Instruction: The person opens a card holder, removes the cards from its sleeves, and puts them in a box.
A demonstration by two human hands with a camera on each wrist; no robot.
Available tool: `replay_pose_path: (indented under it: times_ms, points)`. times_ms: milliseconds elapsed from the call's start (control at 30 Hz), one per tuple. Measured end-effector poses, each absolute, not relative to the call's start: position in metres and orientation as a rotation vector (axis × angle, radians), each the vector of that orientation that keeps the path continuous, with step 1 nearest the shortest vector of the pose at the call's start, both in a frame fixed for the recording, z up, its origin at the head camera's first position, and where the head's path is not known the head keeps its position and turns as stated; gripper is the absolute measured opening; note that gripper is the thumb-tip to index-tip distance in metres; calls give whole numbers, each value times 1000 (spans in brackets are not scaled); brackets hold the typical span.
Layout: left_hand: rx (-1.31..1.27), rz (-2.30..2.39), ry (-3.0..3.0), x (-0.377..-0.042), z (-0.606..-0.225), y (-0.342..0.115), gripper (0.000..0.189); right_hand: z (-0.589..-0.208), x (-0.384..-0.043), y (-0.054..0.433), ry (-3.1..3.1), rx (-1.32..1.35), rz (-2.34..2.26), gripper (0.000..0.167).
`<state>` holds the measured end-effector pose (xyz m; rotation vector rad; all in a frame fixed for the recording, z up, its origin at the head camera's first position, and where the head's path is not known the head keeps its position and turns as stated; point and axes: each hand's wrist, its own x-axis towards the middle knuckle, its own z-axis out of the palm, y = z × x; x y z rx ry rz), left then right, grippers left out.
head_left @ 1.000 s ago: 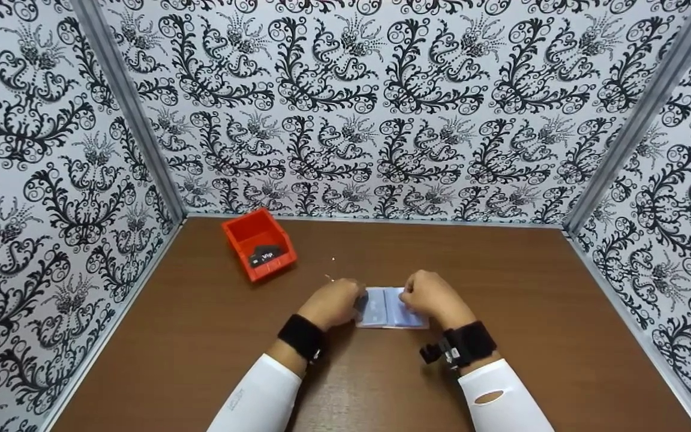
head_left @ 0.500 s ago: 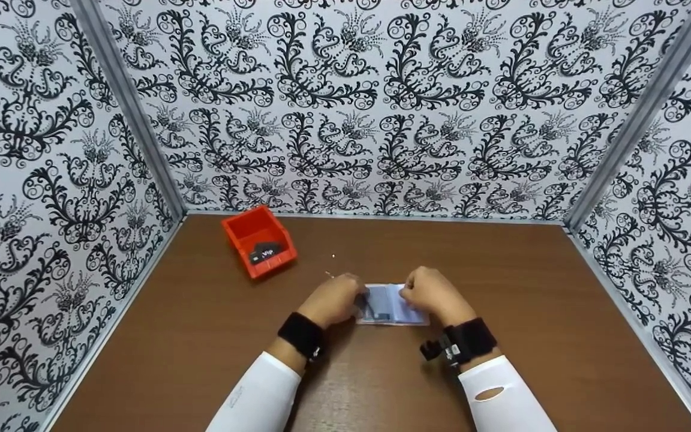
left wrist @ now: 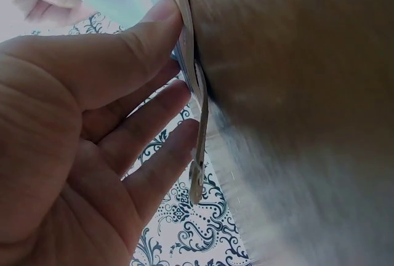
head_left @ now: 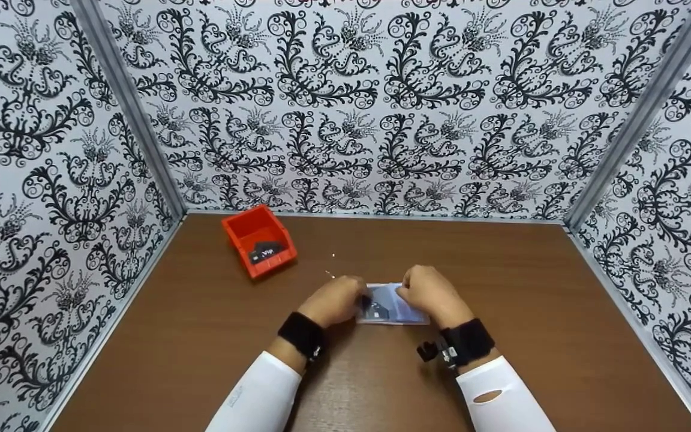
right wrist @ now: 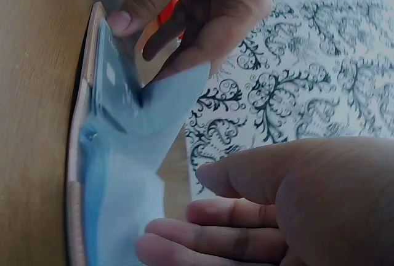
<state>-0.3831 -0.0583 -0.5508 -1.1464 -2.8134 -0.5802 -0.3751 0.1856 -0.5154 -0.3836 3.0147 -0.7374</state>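
Note:
A small card holder (head_left: 384, 321) lies spread on the table, its clear bluish sleeves facing up. My left hand (head_left: 335, 300) grips its left edge, the thumb (left wrist: 163, 16) over the sleeves and the other fingers beyond the edge. A thin tan strap (left wrist: 201, 124) sticks out past these fingers. On the left side a dark card (right wrist: 114, 72) shows in its sleeve. One clear sleeve (right wrist: 178, 96) stands raised and curved over that card. At the right-hand sleeves is my right hand (right wrist: 258, 223), thumb and fingers apart, fingertips right by the sleeve edge.
A red bin (head_left: 258, 240) stands at the back left with dark cards (head_left: 266, 251) in it, one marked "Vip". Patterned walls (head_left: 345, 90) enclose the brown table (head_left: 501, 288) at the back and sides.
Sleeves have swung between the two sides, and a dark card now shows on the left where a pale sleeve lay. The left hand keeps its place; the right hand has shifted very slightly left.

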Motion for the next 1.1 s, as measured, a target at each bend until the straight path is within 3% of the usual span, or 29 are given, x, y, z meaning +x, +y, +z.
replay_pose_path:
  times_ms: [133, 400, 667, 1100]
  points:
    - [-1110, -613, -2829, -381, -550, -59, 22, -505, -365, 171, 3034, -471, -715, 23]
    - [-1064, -646, -2826, -380, -549, -61, 17, -511, -350, 146, 3090, -736, -631, 25]
    - [-1141, -653, -2771, -380, -549, -61, 18, -515, -349, 144, 3143, -696, -570, 10]
    - [-1106, -684, -2838, -381, -547, -62, 18, -505, -346, 153, 3238, -443, -506, 20]
